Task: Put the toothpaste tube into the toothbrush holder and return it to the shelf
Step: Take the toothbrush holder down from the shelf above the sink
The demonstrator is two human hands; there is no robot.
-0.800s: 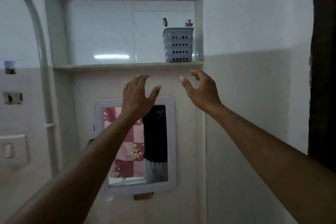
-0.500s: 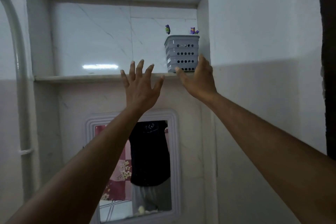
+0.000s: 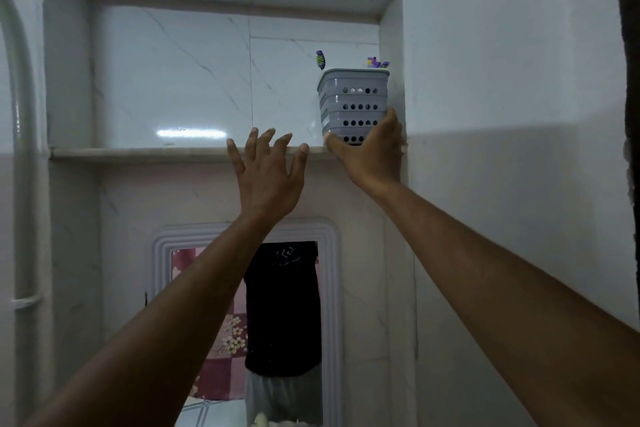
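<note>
Where the right hand [image 3: 370, 152] hung short of the shelf a moment ago, thumb and fingers apart in the air, it has now reached the toothbrush holder [image 3: 353, 104]; the thumb presses the lower left front corner and the fingers wrap the right side near the base, so the grip is closing on the holder, though whether it bears any weight yet cannot be told; the holder stands upright on the shelf [image 3: 138, 151], hard against the right wall of the niche, with toothbrush heads [image 3: 320, 59] showing above its rim; the left hand [image 3: 268, 166] has risen too, fingers spread, empty, its tips at the shelf edge just left of the holder, touching nothing that can be made out; no toothpaste tube is visible anywhere; judgement: the task is at its start, the holder being fetched down first; mirror [image 3: 249, 329] below is uninvolved.
</note>
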